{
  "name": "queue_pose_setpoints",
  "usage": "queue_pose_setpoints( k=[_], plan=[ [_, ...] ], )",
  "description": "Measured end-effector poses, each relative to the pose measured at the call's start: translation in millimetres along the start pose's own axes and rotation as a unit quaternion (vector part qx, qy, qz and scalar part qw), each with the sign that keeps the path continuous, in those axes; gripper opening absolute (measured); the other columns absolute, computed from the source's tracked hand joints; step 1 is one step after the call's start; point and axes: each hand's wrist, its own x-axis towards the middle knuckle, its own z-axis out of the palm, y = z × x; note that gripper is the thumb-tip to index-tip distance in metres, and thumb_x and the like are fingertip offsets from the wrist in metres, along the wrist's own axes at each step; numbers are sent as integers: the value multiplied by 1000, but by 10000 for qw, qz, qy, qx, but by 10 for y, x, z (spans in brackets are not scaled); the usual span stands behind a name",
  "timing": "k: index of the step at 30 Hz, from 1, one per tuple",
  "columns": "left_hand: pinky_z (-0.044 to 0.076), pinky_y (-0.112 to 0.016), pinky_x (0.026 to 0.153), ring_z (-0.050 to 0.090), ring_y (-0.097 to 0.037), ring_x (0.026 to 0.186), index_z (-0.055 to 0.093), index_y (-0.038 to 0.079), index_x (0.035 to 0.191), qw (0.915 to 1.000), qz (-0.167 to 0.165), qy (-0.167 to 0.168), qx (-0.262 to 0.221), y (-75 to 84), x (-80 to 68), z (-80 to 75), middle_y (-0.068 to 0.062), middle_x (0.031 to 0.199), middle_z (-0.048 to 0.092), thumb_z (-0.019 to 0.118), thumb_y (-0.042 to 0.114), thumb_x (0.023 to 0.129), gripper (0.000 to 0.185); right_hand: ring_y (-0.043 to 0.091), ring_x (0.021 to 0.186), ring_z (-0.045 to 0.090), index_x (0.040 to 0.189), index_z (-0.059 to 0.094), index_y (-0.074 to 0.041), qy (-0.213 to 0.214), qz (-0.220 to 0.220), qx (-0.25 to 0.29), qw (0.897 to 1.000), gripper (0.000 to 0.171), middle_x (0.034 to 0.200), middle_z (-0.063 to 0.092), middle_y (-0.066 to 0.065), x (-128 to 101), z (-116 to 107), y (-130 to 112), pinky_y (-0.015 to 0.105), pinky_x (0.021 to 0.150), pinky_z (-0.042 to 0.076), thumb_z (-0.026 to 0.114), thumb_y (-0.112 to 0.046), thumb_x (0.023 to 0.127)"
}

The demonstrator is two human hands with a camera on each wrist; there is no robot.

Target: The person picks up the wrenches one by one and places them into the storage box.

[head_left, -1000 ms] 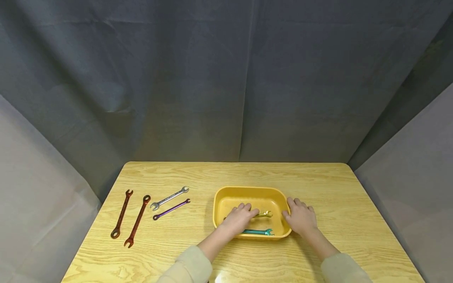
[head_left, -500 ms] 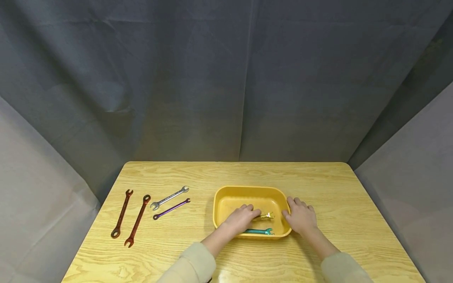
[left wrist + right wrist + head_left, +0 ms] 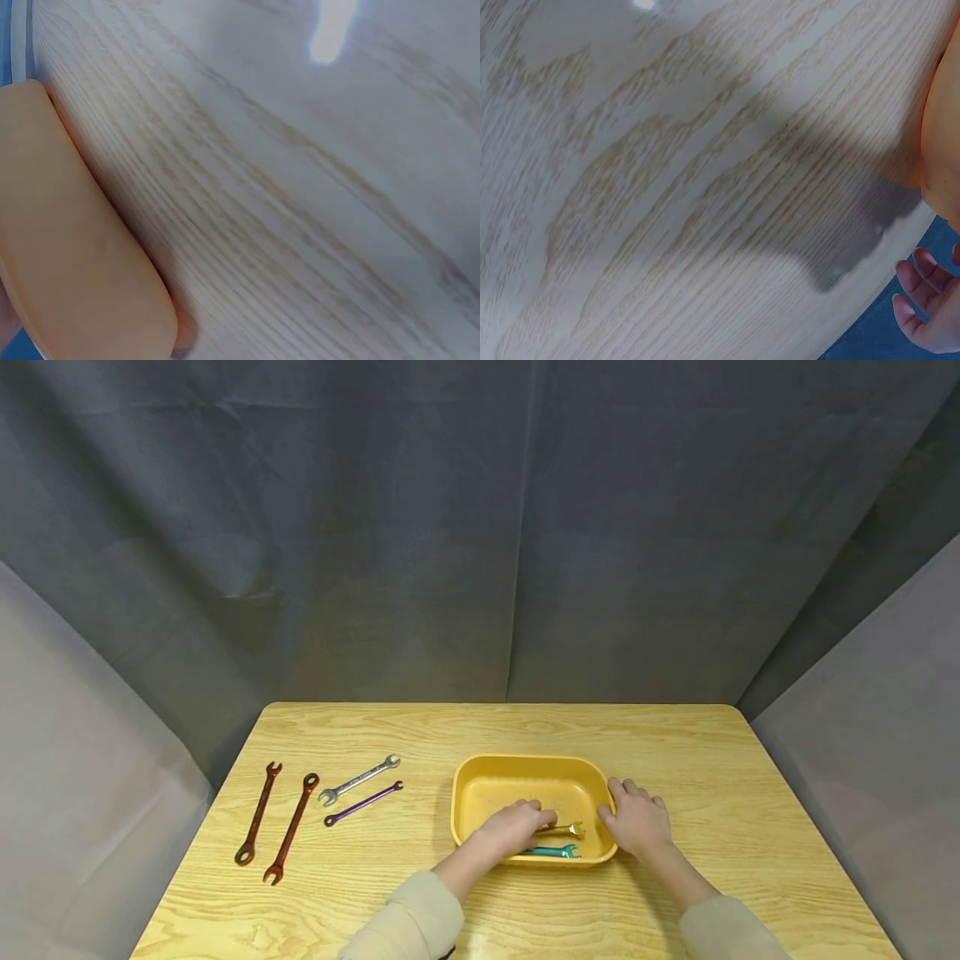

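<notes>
The left hand point(image 3: 512, 828) was down inside the yellow plastic tub point(image 3: 480, 774), fingers curled round the shank of a gold combination wrench point(image 3: 564, 831), whose open end stuck out just past the fingertips toward the right hand point(image 3: 638, 821). That right hand lay relaxed, fingers extended over the tub's right-hand rim, grasping nothing (it looked merely to rest against the wall). Just nearer the person than the left hand, a teal wrench point(image 3: 553, 852) lay on the tub floor along the near wall, close beside the gold one; whether the two touched I could not tell.

Well off to the left of the left hand, on the wooden bench point(image 3: 712, 760), four more wrenches lay apart from one another: a silver wrench point(image 3: 359, 780), a purple wrench point(image 3: 363, 803) just nearer than it, and farther left two long reddish ones, the red wrench point(image 3: 291, 828) and the brown wrench point(image 3: 258, 813). The wrist views gave only bench grain and the tub's orange-looking side.
</notes>
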Motion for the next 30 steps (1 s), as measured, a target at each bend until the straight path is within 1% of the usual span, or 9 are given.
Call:
queue_pose_setpoints(
  k=[5, 9, 16, 20, 23, 30],
  plan=[
    [42, -16, 59, 53, -7, 72, 60, 22, 102, 9998, 150, -115, -21, -7, 14, 13, 5, 86, 56, 70, 14, 80, 25, 37, 92, 55, 118, 49, -2, 22, -11, -15, 10000, 43, 108, 54, 19, -1, -3, -4, 55, 74, 41, 51, -33, 88],
    [41, -16, 58, 52, -7, 69, 60, 22, 98, 9997, 183, -165, -55, -13, 16, 22, 6, 82, 54, 69, 14, 81, 21, 37, 93, 55, 120, 48, -2, 9, -4, -4, 10000, 45, 109, 54, 20, 1, -3, -5, 54, 74, 41, 51, -33, 88],
    [42, -15, 61, 52, -6, 72, 61, 23, 102, 9995, 204, -238, -46, -9, 11, 7, 7, 85, 56, 70, 11, 80, 27, 39, 98, 54, 122, 48, -2, -23, 24, 39, 10000, 45, 112, 54, 20, -2, -7, -7, 57, 77, 40, 50, -32, 88],
    [41, -15, 60, 51, -5, 71, 62, 23, 104, 9994, 160, -289, -116, 0, 12, -5, 6, 85, 56, 69, 8, 79, 30, 40, 99, 53, 122, 47, -2, -8, 9, 43, 10000, 46, 113, 53, 21, -4, -10, -6, 58, 79, 40, 50, -32, 89],
    [42, -15, 61, 51, -5, 71, 62, 23, 103, 9992, 99, -355, -163, 10, 12, -15, 6, 86, 57, 70, 9, 79, 29, 40, 99, 53, 123, 47, -1, -2, 4, 45, 10000, 46, 113, 53, 21, -6, -9, -7, 58, 79, 39, 50, -32, 89],
    [44, -16, 69, 55, -6, 79, 61, 23, 106, 9989, 27, -448, -166, 26, 11, -23, 6, 92, 59, 70, 13, 80, 30, 40, 98, 53, 123, 47, -2, 17, 13, 36, 10000, 46, 113, 53, 21, -8, -5, -10, 58, 79, 39, 50, -32, 88]
  ],
)
